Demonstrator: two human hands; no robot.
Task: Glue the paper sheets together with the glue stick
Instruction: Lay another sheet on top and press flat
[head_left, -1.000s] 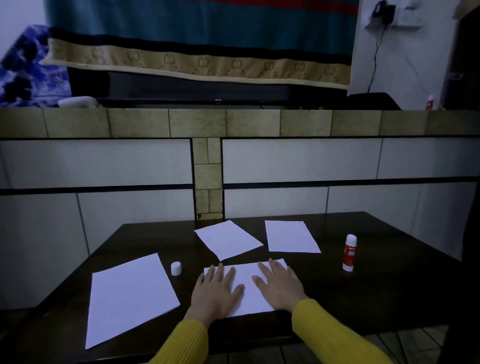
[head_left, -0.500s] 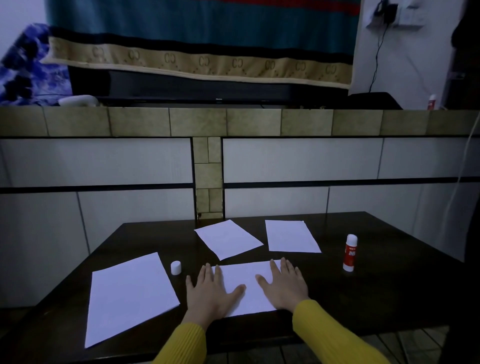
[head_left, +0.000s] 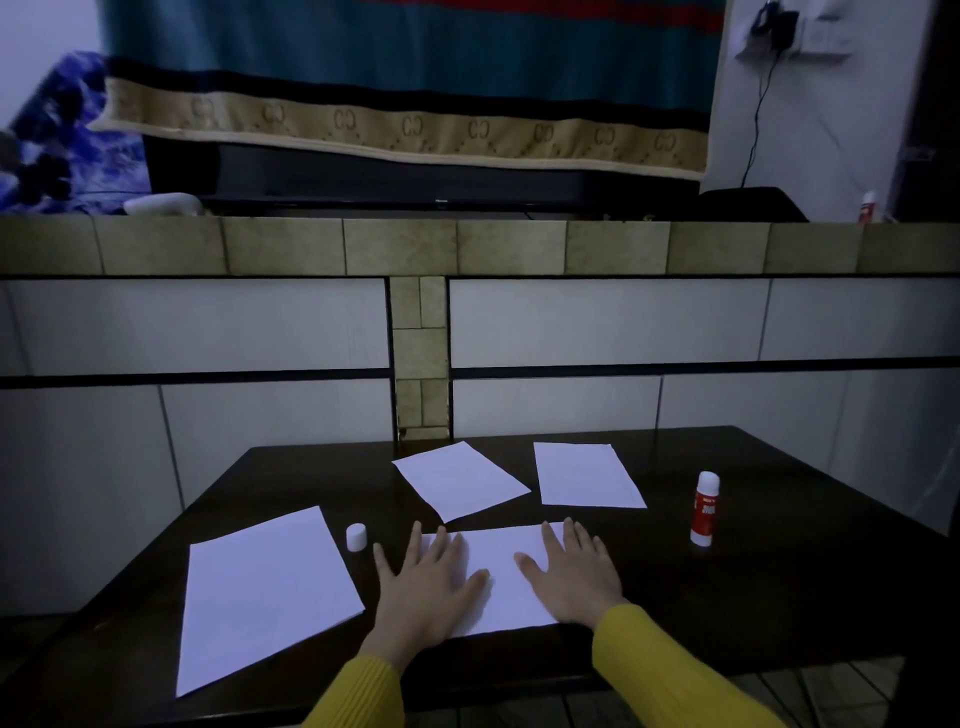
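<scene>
Left hand: your left hand (head_left: 423, 587) lies flat, fingers spread, on the near sheet's (head_left: 501, 574) left edge.
Right hand: your right hand (head_left: 574, 574) presses flat on its right edge.
Glue stick: glue stick (head_left: 705, 508) stands upright, well right, uncapped.
Cap: cap (head_left: 356, 537) sits between large sheet (head_left: 262, 592) and left hand.
Open room: bare table (head_left: 779, 587) beyond your right hand.

My left hand (head_left: 427, 587) and right hand (head_left: 574, 579) hid much of the white paper sheet (head_left: 498, 566) under them. The red-and-white glue stick's (head_left: 705, 509) label was too small to read.
</scene>
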